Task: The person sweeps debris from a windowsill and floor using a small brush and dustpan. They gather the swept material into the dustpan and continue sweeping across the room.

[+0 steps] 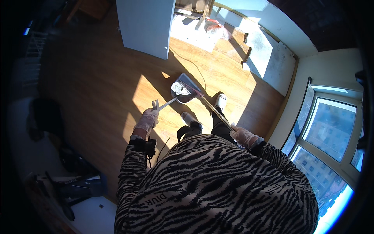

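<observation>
My left hand, in a thin translucent glove, is closed round the pale handle of a grey dustpan. The dustpan is by the floor in front of my feet, with whitish debris in it. Gloved the same way, my right hand grips the long, light-coloured stick of a broom. That stick slants down to the dustpan's right side, where a reddish broom end shows; its bristles are hard to make out.
A grey-white panel stands ahead. Beyond it lie white sheets and a red-and-white plastic bag. A thin cord crosses the wooden floor. Windows are at right; dark items stand lower left.
</observation>
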The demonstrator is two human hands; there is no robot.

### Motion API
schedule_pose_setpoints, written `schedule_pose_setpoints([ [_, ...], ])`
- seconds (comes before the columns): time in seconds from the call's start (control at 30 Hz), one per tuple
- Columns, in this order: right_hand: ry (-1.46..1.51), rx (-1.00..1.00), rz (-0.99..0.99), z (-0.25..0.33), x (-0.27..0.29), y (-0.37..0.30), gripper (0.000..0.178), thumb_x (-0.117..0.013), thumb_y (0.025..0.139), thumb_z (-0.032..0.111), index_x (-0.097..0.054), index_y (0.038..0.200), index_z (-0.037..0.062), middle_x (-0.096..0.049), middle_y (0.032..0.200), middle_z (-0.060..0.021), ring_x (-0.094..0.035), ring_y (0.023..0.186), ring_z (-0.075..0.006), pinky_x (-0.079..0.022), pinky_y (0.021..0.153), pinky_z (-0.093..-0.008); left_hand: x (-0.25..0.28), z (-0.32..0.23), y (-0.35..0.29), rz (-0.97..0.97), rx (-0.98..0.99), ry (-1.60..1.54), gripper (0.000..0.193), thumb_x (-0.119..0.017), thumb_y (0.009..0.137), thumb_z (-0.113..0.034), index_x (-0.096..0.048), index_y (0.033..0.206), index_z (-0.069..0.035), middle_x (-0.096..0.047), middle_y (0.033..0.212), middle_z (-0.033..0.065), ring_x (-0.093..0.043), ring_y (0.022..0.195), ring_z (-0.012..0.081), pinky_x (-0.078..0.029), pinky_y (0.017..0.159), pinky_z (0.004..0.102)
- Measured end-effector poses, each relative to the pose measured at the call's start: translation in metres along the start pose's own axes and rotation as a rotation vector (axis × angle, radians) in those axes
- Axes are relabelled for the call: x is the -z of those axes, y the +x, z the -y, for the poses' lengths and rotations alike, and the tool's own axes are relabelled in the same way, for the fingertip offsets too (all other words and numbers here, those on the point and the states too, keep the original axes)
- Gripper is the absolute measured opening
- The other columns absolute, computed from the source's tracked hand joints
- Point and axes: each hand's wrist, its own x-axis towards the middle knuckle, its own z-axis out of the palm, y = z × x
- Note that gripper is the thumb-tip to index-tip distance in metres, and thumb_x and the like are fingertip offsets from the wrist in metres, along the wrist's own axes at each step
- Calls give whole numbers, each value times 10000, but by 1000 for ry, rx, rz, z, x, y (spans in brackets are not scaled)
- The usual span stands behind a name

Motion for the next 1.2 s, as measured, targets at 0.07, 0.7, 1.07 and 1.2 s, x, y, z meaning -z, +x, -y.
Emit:
schedule_pose_setpoints([
  [0.07,163,0,-29,-9,5,-4,509,-502,1042,291,-422,1475,36,-473,720,13,-424,585,-96,-385,526,-305,10,0,-6,-28,15,23,115,-588,932,-163,-565,1006,-78,-388,616,-65,-341,429,46,-254,365,234],
  [0.7,302,-2,168,2,-2,1,389,-506,1038,369,-503,1291,74,-440,630,35,-410,494,-104,-352,447,-283,33,11,-13,-31,1,119,205,-591,941,-169,-589,1122,-74,-400,623,-79,-347,435,37,-249,369,226],
  [1.07,212,-23,-143,25,3,-21,453,-460,1042,350,-420,1406,83,-462,568,-9,-454,416,-151,-357,378,-317,55,-1,-34,50,30,151,93,-607,957,-209,-556,1003,-146,-386,603,-93,-341,410,39,-252,361,236],
  [1.2,58,26,-96,-8,-19,15,415,-459,1051,383,-465,1354,100,-526,626,-30,-543,517,-168,-406,468,-314,57,11,-22,21,10,141,108,-611,957,-208,-565,1024,-137,-388,599,-94,-336,407,36,-245,359,235],
])
